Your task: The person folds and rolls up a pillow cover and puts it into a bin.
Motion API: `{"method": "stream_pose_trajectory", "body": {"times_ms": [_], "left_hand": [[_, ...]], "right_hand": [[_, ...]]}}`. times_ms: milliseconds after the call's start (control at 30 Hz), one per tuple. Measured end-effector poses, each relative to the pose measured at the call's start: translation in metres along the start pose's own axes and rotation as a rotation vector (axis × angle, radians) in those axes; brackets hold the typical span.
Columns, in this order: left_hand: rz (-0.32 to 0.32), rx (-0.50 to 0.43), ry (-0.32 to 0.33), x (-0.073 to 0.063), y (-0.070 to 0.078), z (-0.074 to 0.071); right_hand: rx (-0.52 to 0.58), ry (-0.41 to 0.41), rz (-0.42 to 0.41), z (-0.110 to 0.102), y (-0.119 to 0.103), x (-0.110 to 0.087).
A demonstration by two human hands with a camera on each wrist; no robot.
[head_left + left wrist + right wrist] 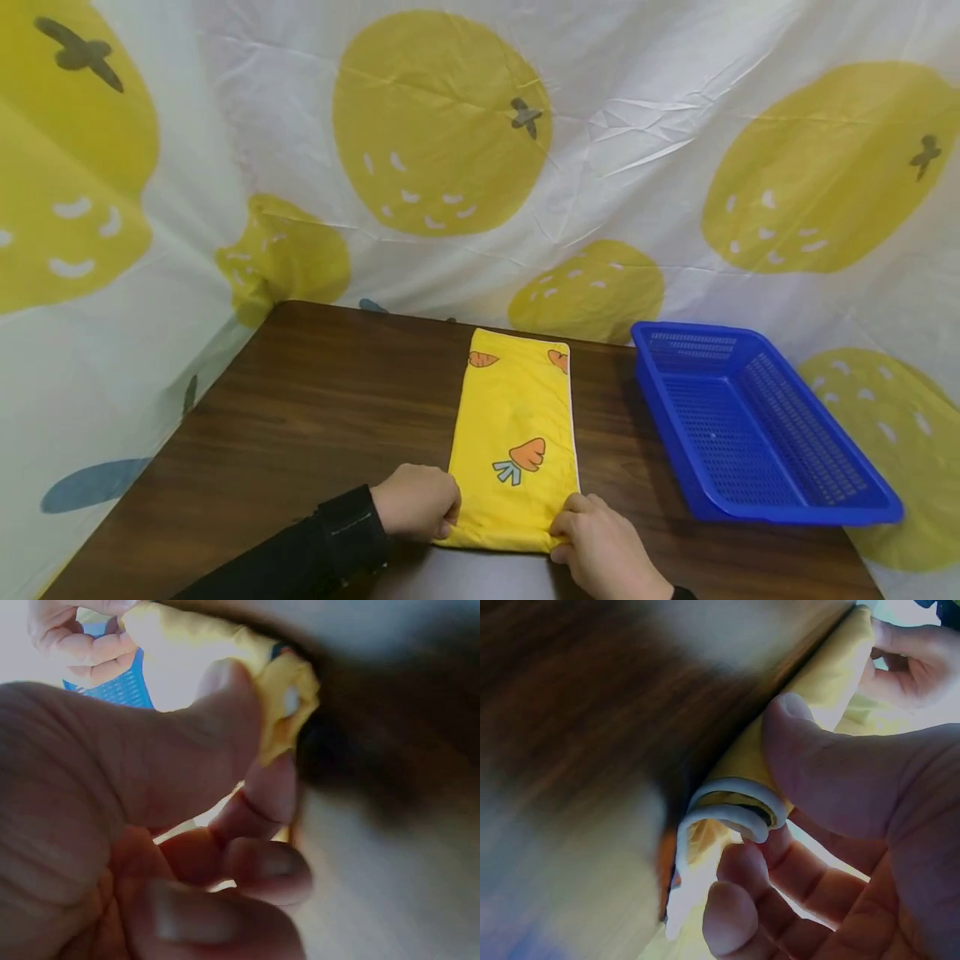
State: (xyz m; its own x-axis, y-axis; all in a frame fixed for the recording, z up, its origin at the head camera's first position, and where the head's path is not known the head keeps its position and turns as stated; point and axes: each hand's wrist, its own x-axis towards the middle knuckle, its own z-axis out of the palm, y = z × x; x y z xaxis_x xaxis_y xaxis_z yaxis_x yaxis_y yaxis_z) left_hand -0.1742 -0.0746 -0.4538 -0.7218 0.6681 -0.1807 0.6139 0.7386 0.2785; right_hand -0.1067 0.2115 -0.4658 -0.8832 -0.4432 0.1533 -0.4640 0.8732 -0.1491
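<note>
A yellow carrot-print cloth [517, 408] with white edging lies lengthwise on the dark wooden table, its near end rolled or folded over. My left hand [418, 502] pinches the near left corner between thumb and fingers. At the near right corner, my right hand [606, 546] grips the rolled edge. In the right wrist view the white edging [739, 787] curls round in layers, under the thumb and against the fingers. The left wrist view shows the bunched cloth end [289, 705] between thumb and index finger.
A blue plastic basket [795, 508] with perforated walls stands to the right of the cloth, with nothing seen in it. The wooden table [315, 400] extends left of the cloth. A white curtain [637, 158] printed with yellow fruit hangs behind and at the sides.
</note>
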Motion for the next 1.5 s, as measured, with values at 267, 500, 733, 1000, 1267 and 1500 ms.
{"method": "stream_pose_trajectory", "body": {"times_ms": [267, 500, 733, 1000, 1267, 1500], "left_hand": [[-0.046, 0.028, 0.116, -0.004, 0.005, 0.007], [0.091, 0.36, 0.254, -0.021, 0.031, 0.016], [0.063, 0.371, 0.213, -0.024, 0.039, 0.02], [0.109, 0.435, 0.276, -0.02, 0.036, 0.027], [0.139, 0.276, 0.302, -0.005, 0.01, 0.023], [0.079, 0.081, 0.042, 0.016, -0.009, 0.001]], "right_hand": [[0.064, -0.066, -0.004, -0.004, 0.0, 0.006], [0.059, -0.068, -0.025, -0.006, 0.003, 0.013], [0.164, -0.26, 0.067, -0.014, 0.011, 0.033], [0.296, -0.412, 0.206, -0.017, 0.023, 0.04], [0.302, -0.38, 0.194, -0.02, 0.021, 0.041], [0.256, -0.333, 0.115, -0.019, 0.022, 0.042]]}}
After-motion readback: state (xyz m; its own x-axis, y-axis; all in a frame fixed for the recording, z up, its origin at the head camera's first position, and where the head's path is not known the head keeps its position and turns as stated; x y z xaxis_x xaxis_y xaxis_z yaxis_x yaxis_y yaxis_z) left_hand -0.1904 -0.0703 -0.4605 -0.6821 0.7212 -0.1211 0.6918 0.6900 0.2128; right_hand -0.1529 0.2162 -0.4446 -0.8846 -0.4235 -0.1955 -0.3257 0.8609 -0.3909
